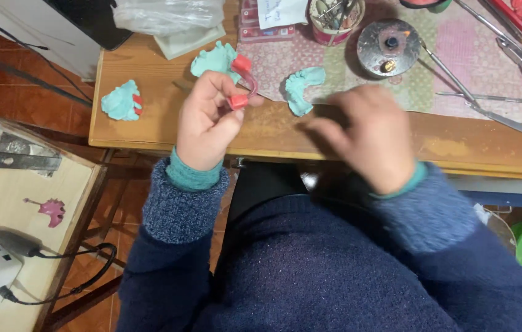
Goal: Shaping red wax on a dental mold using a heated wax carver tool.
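Left hand (207,123) pinches a red horseshoe-shaped wax rim (244,83); right hand (368,132), blurred, grip indeterminate. Clear plastic bag (166,13) and white paper label (280,12) lie at the wooden table's (150,92) far edge.

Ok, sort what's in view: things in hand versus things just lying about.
In hand:
- left hand pinching the red horseshoe-shaped piece
- right hand, blurred, holding nothing visible, near a green cast

Lying about:
- two other green casts
- round metal stand
- long metal instruments
- tool cup

Left hand (209,120) raised, back toward camera, fingers curled, thumb and fingertips pinched closed around small piece. Right hand (368,135) blurred, palm down, fingers spread loosely, holding nothing. Both forearms in blue sleeves, teal cuffs at wrists, angled inward.
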